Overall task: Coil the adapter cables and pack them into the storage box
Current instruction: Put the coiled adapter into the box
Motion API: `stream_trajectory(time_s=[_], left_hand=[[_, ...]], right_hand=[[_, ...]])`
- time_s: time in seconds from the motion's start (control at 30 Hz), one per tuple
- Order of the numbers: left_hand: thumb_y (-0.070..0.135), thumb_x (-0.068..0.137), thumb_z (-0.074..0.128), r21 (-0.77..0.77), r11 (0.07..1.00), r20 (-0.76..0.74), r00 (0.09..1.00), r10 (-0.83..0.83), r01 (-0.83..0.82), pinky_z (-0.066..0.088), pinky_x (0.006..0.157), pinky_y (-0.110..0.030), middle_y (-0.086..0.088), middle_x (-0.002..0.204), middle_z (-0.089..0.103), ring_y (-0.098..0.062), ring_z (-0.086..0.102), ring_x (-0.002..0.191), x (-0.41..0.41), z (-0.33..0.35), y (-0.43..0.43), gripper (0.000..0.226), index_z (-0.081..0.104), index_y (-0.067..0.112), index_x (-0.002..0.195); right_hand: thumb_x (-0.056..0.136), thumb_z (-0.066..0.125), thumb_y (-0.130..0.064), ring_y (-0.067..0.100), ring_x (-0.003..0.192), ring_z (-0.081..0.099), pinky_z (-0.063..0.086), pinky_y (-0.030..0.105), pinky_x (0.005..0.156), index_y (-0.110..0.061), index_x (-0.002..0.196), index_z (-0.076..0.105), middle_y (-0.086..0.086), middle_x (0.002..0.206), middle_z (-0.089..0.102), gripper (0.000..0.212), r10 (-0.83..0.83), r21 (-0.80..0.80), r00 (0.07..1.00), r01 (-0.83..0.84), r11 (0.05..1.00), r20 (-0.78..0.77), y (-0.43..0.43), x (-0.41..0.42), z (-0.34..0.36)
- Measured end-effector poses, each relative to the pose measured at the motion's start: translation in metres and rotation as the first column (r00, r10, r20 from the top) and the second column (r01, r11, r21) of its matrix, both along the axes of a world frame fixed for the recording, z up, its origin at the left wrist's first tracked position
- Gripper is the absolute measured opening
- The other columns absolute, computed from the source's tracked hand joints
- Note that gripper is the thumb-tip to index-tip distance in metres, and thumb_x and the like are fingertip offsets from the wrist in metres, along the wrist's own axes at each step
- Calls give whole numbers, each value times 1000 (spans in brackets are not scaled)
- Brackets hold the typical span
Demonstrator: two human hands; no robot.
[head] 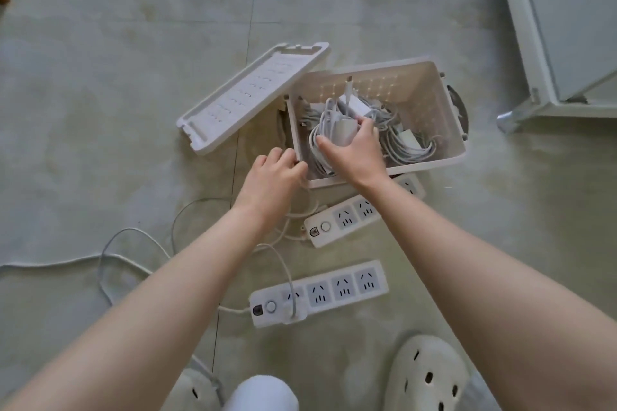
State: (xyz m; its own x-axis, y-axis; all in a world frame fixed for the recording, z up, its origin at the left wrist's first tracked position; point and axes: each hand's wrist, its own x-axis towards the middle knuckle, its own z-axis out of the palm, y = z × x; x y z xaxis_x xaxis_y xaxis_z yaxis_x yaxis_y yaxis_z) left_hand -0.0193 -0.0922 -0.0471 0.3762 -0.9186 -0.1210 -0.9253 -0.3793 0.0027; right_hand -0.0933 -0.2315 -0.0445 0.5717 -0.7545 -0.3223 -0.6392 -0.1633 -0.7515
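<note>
- The storage box (449, 130) is sitting open on the tiled floor (133, 77). Its lid (253, 97) is lying tilted at its left, with the far edge resting against the box's left end.
- The right hand (357, 157) is reaching into the left half of the box. Its thumb and fingers (367, 125) are curling round a white adapter (344, 135) and gripping it together with its coiled cable (314, 132). The bundle is sitting inside the box, below the rim.
- The left hand (273, 173) is holding the box's near left corner, with its fingers curled over the edge of the wall.
- More coiled cables (410, 148) are lying in the right half of the box. A second adapter (357, 107) is sitting just behind the right hand, and a cable end is sticking up beside it.
- The far power strip (340, 220) is lying just in front of the box and passing under the right forearm. Cannot tell whether it is touching the box.
- The near power strip (344, 290) is lying closer to the feet, apart from the far one, with a thin cable draping across its switch end.
- A loose cable (133, 243) is trailing in loops over the floor on the left.
- White clogs (427, 374) are showing at the bottom edge.
</note>
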Motion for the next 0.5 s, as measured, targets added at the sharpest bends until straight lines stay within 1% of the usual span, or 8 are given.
stream_trajectory(time_s=[0.03,0.07,0.13,0.2,0.27,0.33,0.4,0.5], left_hand=[[6,55,83,-47,999,-18,1000,2,-3,48,63,-35,-9,85,60,-32,60,81,2,-3,0,34,66,11,84],[6,55,83,-79,997,-43,999,-4,1,48,62,-35,-10,83,60,-32,60,78,3,-5,1,33,66,10,82],[6,62,81,-144,989,-66,997,-29,20,48,63,-36,-10,83,60,-33,60,78,4,-6,3,26,66,10,82],[7,66,79,-177,984,-93,995,-25,8,47,64,-37,-10,84,60,-33,60,79,6,-9,4,21,66,10,83],[7,69,77,-190,982,-116,993,-17,-6,47,65,-37,-10,85,60,-33,59,80,7,-11,6,18,66,10,83],[5,69,76,-202,979,-136,991,-17,-11,47,66,-37,-10,86,60,-33,59,79,6,-13,6,18,66,10,83],[3,69,75,-209,977,-157,988,-1,-32,47,66,-37,-10,86,61,-33,60,79,5,-14,7,18,65,9,82],[0,72,72,-210,974,-199,979,45,-88,45,69,-37,-11,91,62,-34,60,82,1,-15,8,15,66,8,83]], right_hand=[[73,69,-47,27,116,47,42,41,99,-10,133,31,12,131,39,80,19,-27,1000,-19,999,-19,2,4,-4],[74,70,-47,29,120,44,40,41,102,-8,134,29,13,134,36,82,39,-51,998,-42,998,-56,3,7,-9],[78,68,-45,32,127,37,34,39,105,-4,138,24,15,140,29,85,110,-101,980,-128,987,-164,8,10,-17],[84,63,-44,33,131,30,28,37,108,0,140,19,17,145,23,84,209,-170,942,-258,951,-262,11,9,-22],[88,56,-43,35,136,21,21,38,111,3,144,12,18,151,13,84,282,-192,908,-351,916,-311,14,6,-21],[93,49,-41,35,141,8,12,39,114,2,146,3,17,155,2,83,373,-192,863,-452,871,-341,14,1,-18],[97,40,-40,35,143,-1,4,42,117,-2,147,-3,14,156,-4,76,457,-204,799,-559,804,-391,13,-4,-19],[99,29,-39,41,141,-9,-3,49,114,-7,148,-4,9,157,-5,67,457,-215,752,-603,768,-475,13,-12,-20]])
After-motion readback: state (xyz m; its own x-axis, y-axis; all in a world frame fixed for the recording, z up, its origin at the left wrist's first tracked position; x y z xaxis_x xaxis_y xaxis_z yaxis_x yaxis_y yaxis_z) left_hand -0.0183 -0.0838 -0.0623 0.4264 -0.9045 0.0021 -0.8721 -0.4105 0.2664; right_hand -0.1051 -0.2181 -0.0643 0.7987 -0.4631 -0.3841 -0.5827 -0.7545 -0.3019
